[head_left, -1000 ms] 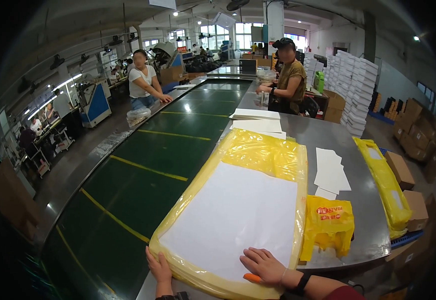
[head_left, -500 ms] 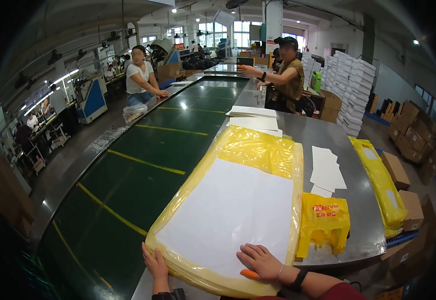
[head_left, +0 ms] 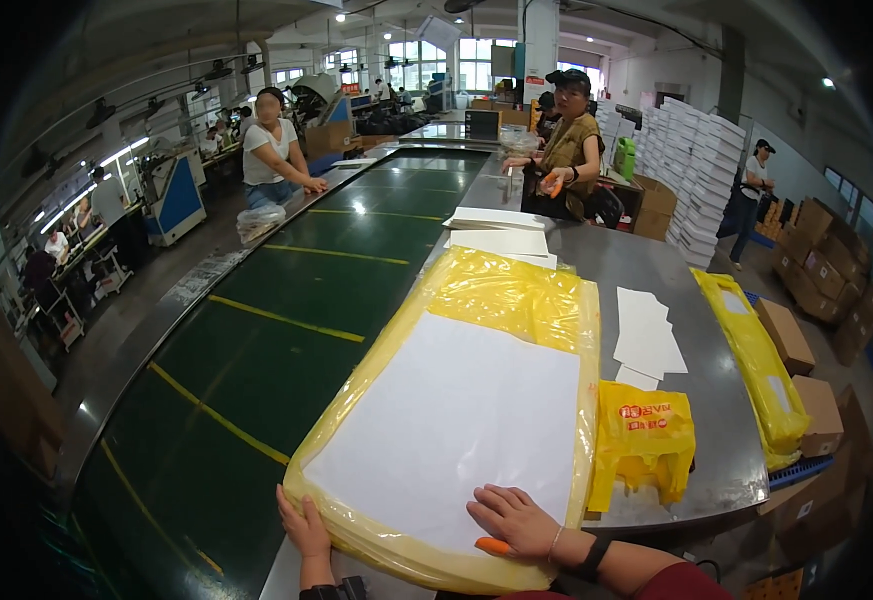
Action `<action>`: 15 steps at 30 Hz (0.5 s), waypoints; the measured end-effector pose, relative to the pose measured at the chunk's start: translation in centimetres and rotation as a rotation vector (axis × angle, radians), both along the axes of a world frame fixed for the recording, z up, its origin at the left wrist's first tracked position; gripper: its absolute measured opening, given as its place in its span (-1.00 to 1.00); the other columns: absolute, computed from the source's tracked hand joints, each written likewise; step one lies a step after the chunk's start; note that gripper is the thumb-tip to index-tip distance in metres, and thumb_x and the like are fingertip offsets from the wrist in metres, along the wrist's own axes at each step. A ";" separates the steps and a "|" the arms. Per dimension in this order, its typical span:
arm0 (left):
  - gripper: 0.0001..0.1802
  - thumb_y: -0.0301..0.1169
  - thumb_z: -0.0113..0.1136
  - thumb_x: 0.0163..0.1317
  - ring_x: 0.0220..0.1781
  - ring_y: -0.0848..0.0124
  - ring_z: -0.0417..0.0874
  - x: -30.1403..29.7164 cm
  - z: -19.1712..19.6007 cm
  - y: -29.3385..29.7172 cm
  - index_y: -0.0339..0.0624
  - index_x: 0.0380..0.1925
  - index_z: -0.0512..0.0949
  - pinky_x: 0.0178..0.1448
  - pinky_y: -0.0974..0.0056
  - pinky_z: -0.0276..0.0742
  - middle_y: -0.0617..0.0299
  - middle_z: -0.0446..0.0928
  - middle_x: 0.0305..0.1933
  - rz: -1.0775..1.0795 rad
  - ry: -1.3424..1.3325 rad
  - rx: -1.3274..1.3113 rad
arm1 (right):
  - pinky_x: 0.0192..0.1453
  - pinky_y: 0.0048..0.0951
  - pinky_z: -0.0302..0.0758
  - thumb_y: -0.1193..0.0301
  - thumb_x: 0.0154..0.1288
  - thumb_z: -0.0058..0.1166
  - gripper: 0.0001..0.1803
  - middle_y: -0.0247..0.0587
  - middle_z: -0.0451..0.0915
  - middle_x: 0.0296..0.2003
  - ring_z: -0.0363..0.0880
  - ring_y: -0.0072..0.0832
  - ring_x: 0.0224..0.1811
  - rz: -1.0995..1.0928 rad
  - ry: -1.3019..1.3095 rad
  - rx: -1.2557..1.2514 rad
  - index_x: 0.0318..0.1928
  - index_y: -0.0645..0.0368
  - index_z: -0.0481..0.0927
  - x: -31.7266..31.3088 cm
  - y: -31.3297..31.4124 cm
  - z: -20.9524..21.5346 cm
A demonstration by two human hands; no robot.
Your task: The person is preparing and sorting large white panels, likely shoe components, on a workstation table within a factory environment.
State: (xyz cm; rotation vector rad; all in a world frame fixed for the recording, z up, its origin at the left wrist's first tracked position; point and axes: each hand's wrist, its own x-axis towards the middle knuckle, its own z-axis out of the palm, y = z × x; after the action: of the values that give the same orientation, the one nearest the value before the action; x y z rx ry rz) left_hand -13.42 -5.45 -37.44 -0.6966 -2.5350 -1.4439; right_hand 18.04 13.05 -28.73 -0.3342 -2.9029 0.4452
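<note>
A thick yellow plastic-wrapped packet (head_left: 511,285) lies on the metal table, with a large white sheet (head_left: 446,410) on top of it. My left hand (head_left: 304,525) rests against the packet's near left corner, fingers apart along its edge. On the lower part of the white sheet my right hand (head_left: 516,522) lies flat with its fingers stretched out. Something orange (head_left: 493,546) shows at its thumb; whether it covers the thumb or lies under it, I cannot tell. Right of the packet is a crumpled yellow plastic bag (head_left: 644,440).
A green conveyor belt (head_left: 256,370) runs along the left. White card pieces (head_left: 648,335) and stacked white sheets (head_left: 501,242) lie on the table. Another yellow packet (head_left: 751,370) and cardboard boxes (head_left: 818,420) stand right. Co-workers stand across the belt (head_left: 274,150) and by the table (head_left: 574,150).
The co-worker by the table has drawn an outstretched arm back toward the body. Another person has come into view at the far right. The view has shifted slightly; my hands stay on the packet.
</note>
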 end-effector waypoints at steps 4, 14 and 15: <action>-0.36 -0.18 -0.06 0.33 0.25 -0.13 0.31 0.4 0.9 0.2 -0.29 0.31 0.12 0.31 0.02 0.21 -0.25 0.26 0.26 0.002 -0.033 -0.015 | 0.41 -0.15 0.04 0.02 0.36 -0.13 -0.36 0.11 0.22 0.26 0.09 -0.06 0.37 -0.004 -0.007 0.000 0.25 0.25 0.26 0.1 0.0 0.0; -0.38 -0.20 -0.07 0.35 0.29 -0.12 0.28 0.7 1.4 0.0 -0.32 0.31 0.12 0.34 0.06 0.17 -0.26 0.23 0.29 0.000 -0.076 -0.029 | 0.42 -0.14 0.01 0.01 0.38 -0.17 -0.35 0.11 0.20 0.28 0.06 -0.07 0.39 -0.002 -0.026 -0.004 0.27 0.24 0.24 0.1 0.0 -0.3; -0.38 -0.20 -0.07 0.35 0.29 -0.12 0.28 0.6 1.3 0.1 -0.32 0.31 0.12 0.34 0.06 0.17 -0.26 0.23 0.29 0.000 -0.077 -0.030 | 0.42 -0.14 0.01 0.01 0.38 -0.18 -0.34 0.11 0.20 0.29 0.06 -0.07 0.39 -0.001 -0.025 -0.002 0.27 0.24 0.24 0.1 0.0 -0.3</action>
State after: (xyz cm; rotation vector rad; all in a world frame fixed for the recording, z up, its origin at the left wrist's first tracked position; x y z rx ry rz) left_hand -12.77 -5.40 -36.14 -0.6582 -2.6192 -1.4633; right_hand 18.13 13.03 -29.03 -0.3436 -2.9271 0.4469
